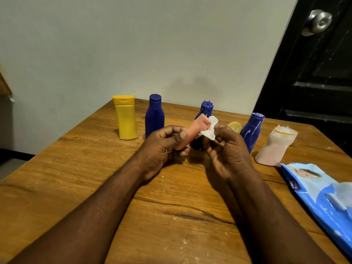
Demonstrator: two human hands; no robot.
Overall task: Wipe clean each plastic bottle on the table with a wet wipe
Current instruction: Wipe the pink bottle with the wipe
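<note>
Above the middle of the wooden table (76,168), the left hand (162,147) grips a small pink bottle (197,128) with curled fingers around its lower part. The bottle is tilted, and its cap end points up and to the right. The right hand (226,149) pinches a crumpled white wet wipe (208,131) and holds it against the cap end of this bottle. Behind the hands, the other bottles stand in a loose row near the far edge of the table. At the left is a yellow bottle (126,119), and just beside it a dark blue bottle (154,117). A second blue bottle (206,109) stands directly behind the pink one, so the hands and the wipe hide most of its body. A small yellow thing (234,126) shows only in part above the right hand, and I cannot tell what it is. To the right of it stands a third blue bottle (253,130) with pale streaks on it, and then a pale pink bottle (274,147), which leans a little. A blue pack of wipes (320,197) lies flat at the right edge of the table, near the right forearm. Behind the table there is a plain wall (133,44), and at the right a black door (314,73) with a metal knob (320,21).
</note>
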